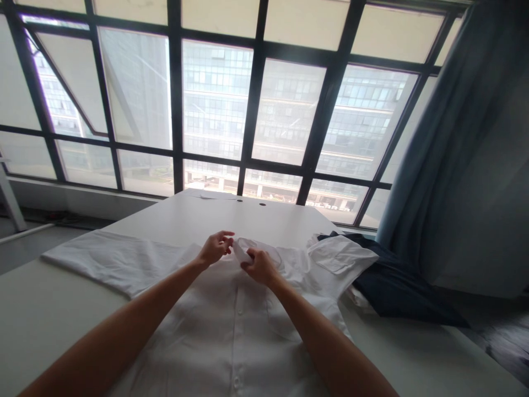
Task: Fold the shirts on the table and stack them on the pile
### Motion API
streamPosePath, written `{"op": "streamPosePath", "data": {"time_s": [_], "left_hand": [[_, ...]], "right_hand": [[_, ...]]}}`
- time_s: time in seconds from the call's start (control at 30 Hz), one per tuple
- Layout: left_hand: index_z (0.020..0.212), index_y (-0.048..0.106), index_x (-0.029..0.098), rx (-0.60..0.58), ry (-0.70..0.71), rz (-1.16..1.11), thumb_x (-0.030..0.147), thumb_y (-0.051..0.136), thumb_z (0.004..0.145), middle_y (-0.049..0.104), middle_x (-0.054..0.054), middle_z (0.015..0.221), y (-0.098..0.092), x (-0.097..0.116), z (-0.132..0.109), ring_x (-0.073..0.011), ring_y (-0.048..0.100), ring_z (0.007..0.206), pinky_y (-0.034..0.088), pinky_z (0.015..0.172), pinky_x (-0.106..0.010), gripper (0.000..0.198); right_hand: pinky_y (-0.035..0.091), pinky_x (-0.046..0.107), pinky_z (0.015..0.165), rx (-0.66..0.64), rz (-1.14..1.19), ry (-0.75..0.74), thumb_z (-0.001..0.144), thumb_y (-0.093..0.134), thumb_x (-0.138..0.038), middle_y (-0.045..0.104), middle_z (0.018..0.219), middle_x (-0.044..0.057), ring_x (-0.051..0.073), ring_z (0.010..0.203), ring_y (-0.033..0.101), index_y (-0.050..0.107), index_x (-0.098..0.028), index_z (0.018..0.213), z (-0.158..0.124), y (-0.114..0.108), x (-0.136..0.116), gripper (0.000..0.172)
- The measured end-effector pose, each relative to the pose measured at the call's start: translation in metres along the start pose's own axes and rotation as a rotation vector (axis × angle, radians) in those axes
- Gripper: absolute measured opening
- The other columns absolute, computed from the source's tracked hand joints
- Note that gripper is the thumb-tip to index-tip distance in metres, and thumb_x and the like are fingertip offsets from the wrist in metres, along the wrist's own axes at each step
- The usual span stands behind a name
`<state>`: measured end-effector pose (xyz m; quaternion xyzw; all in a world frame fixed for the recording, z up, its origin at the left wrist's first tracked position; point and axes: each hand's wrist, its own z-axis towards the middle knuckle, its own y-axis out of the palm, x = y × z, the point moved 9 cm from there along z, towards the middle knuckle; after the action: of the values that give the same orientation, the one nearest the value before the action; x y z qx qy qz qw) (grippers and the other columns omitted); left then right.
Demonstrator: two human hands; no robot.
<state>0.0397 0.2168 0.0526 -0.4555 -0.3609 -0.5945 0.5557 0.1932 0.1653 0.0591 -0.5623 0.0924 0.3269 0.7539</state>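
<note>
With the collar as the centre of the dial, a white metal leg stands between nine and ten o'clock. At ten o'clock, a window pane tilts in its dark frame. One shirt sleeve lies outstretched on the white table at nine o'clock, lightly creased. Nearer in, also at nine, the left hand is at the collar's left end, its fingers bent and slightly apart; I cannot tell whether their tips pinch the cloth. A sheet of paper lies at the table's far edge, towards eleven o'clock. The white shirt lies front up below both hands, its button strip running down towards six or seven o'clock. The collar stands up between the hands. Just at six o'clock, the right hand has its fingers curled, the collar pinched between thumb and forefinger. At three o'clock the other sleeve lies bunched, partly over a dark cloth that spreads towards four. A blue-grey curtain hangs at two o'clock.
</note>
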Motion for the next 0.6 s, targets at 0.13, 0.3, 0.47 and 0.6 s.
{"op": "streamPosePath", "data": {"time_s": [0.13,0.3,0.47,0.6], "left_hand": [[0.104,0.064,0.011,-0.058,-0.082,-0.023,0.041,0.079,0.064,0.069,-0.005,0.080,0.000,-0.005,0.001,-0.0136,0.062,0.065,0.051,0.065,-0.029,0.052],[0.094,0.064,0.011,-0.034,-0.159,0.097,0.029,0.069,0.072,0.067,-0.004,0.077,-0.001,-0.017,0.000,-0.0125,0.058,0.061,0.049,0.062,-0.028,0.029],[0.088,0.068,0.013,0.028,0.082,0.531,0.018,0.054,0.080,0.069,-0.005,0.076,0.001,0.003,0.000,-0.0164,0.061,0.067,0.048,0.065,-0.028,0.017],[0.090,0.071,0.015,0.041,0.264,0.616,0.027,0.047,0.091,0.070,-0.006,0.082,0.009,0.030,-0.007,-0.0170,0.064,0.073,0.050,0.070,-0.027,0.028]], "right_hand": [[0.034,0.024,0.061,-0.013,0.079,-0.098,0.076,0.065,-0.023,0.066,0.076,0.000,0.015,0.066,0.054,0.066,-0.021,0.086,-0.002,0.002,-0.009,0.010],[0.029,0.024,0.057,-0.060,0.066,-0.137,0.090,0.052,-0.037,0.052,0.060,-0.002,0.012,0.057,0.042,0.058,-0.020,0.067,-0.003,0.009,-0.012,0.029],[0.029,0.024,0.060,-0.112,-0.024,-0.316,0.086,0.057,-0.029,0.050,0.059,-0.002,0.010,0.059,0.040,0.049,-0.018,0.055,-0.007,0.019,-0.026,0.034],[0.029,0.024,0.057,-0.165,-0.049,-0.291,0.092,0.052,-0.036,0.052,0.058,-0.002,0.010,0.056,0.040,0.053,-0.018,0.057,-0.007,0.020,-0.026,0.039]]}}
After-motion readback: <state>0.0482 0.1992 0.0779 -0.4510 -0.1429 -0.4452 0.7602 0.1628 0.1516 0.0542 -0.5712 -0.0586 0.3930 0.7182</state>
